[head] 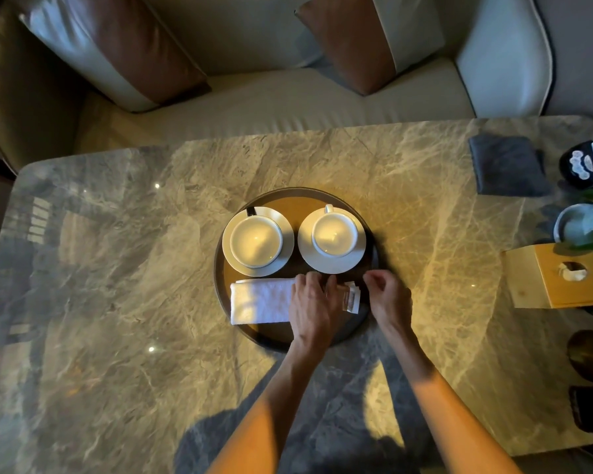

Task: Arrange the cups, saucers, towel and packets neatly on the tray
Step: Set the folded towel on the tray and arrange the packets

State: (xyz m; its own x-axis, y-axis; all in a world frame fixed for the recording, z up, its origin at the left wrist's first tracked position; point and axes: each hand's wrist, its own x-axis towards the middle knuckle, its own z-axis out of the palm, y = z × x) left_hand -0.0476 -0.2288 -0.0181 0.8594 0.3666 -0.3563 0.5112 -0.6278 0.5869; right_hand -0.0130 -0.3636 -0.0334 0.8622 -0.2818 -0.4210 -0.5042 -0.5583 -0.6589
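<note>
- Your round dark tray (219, 292) sits in the middle of the marble table (117, 268), with a sofa beyond its far edge.
- Two white saucers lie side by side on the far half of the tray: the left saucer (231, 256) carries the left cup (256, 241), the right saucer (332, 265) carries the right cup (334, 234), whose handle points away from you.
- The folded white towel (259, 301) lies on the near left part of the tray, just in front of the left saucer.
- Your left hand (310, 302) rests palm down over the right end of the towel, fingers loosely curled; you can't tell from here whether it grips anything.
- The packets (351, 299) lie fanned on the tray just right of that hand, touching its fingertips or very nearly.
- Your right hand (387, 295) hovers at the tray's right edge, fingers half curled and holding nothing visible.
- A grey cloth (507, 165) and a wooden tissue box (558, 278) sit well apart, on the table's right side.
</note>
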